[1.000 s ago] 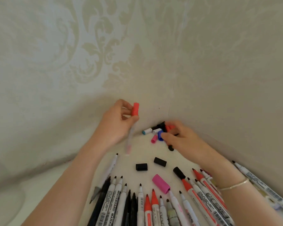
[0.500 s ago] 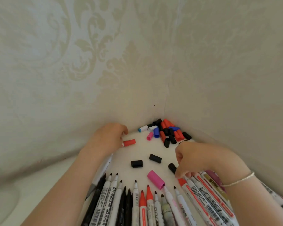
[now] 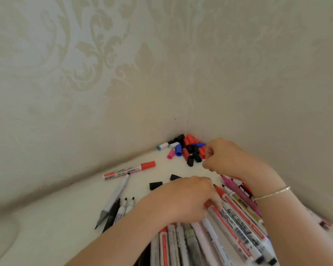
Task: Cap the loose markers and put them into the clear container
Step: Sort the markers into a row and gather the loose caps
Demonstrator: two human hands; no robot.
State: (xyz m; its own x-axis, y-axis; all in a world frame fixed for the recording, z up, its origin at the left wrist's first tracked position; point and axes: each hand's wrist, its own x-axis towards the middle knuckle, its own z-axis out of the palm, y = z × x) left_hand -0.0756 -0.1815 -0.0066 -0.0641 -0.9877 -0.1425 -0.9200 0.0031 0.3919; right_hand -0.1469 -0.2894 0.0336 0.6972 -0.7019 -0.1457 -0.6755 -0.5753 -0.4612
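the red-capped white marker (image 3: 129,170) has been laid down capped by the wall, the left hand (image 3: 183,200) now curled on an uncapped red-tipped marker (image 3: 236,217), while the right hand (image 3: 222,157), fingers curled, grip unclear, has been brought beside the heap of loose plastic caps (image 3: 186,148); no clear container is seen.

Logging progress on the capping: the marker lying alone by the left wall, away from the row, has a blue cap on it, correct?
Not quite: the cap on that capped marker is red, not blue, as the head view shows. It does lie alone by the left wall, away from the row of markers.
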